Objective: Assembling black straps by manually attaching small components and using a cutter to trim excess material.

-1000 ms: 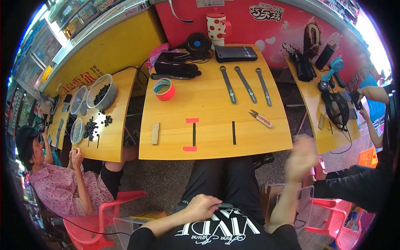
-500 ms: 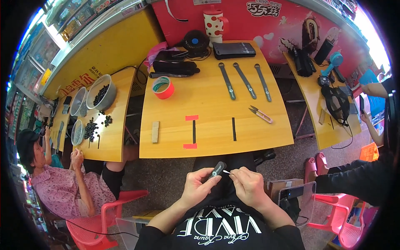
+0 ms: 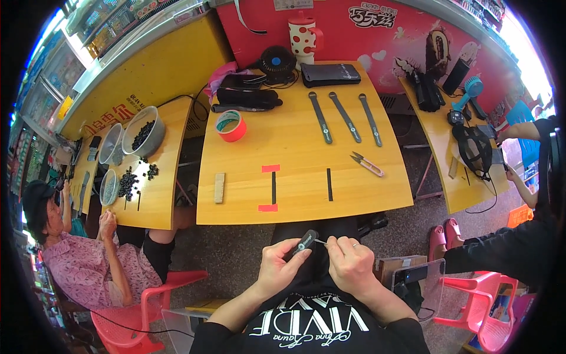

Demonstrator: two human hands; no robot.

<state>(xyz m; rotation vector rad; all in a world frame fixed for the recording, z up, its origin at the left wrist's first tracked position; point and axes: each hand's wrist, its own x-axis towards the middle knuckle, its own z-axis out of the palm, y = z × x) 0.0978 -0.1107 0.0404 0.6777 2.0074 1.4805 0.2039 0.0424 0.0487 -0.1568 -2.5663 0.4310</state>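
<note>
My left hand (image 3: 279,266) is closed round a dark grey strap (image 3: 306,241) with a rounded end and pale print, held above my lap just off the table's front edge. Close beside it, my right hand (image 3: 350,262) is closed in a pinch. A thin pale sliver (image 3: 320,241) bridges the gap from its fingertips to the strap's edge; its kind is too small to make out. On the table lie three similar grey straps (image 3: 344,117), a pair of thread snips (image 3: 367,164), a black strip (image 3: 329,184) and another black strip (image 3: 273,187) between red tape pieces.
The wooden table (image 3: 247,159) also bears a red tape roll (image 3: 230,126), a small wooden block (image 3: 220,188), black pouches (image 3: 247,99), a fan (image 3: 277,62) and a spotted tumbler (image 3: 302,41). People sit at side tables; the left one holds plastic bowls (image 3: 144,131) and black pieces.
My right hand has turned a little, its fingers curling closer together, and the pale sliver looks thinner. The left hand and strap have barely moved.
</note>
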